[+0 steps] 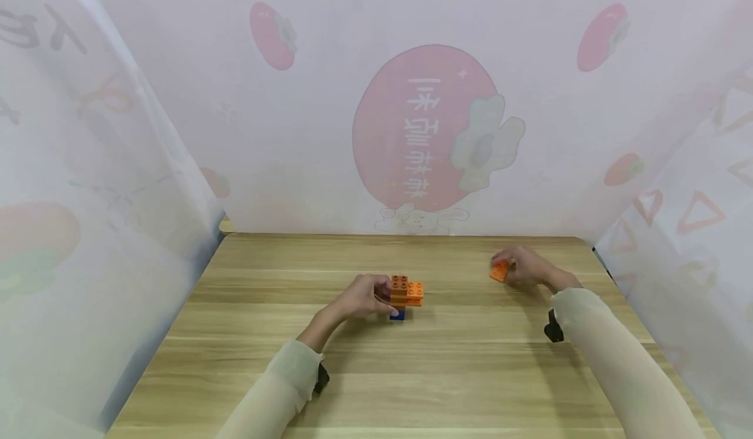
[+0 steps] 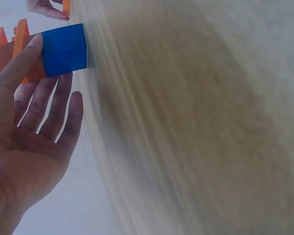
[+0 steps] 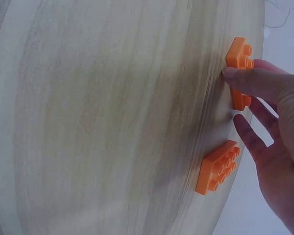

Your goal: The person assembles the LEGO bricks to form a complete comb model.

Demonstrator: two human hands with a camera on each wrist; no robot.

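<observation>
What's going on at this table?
A person is handling toy building bricks. Their left grip holds an upright stack, brown and orange over a blue block at the bottom. Off to the right, the right grip pinches a loose orange brick; can't tell if it's lifted off the table. A second orange brick lies near it, visible in the right wrist view. Neither is on the stack.
</observation>
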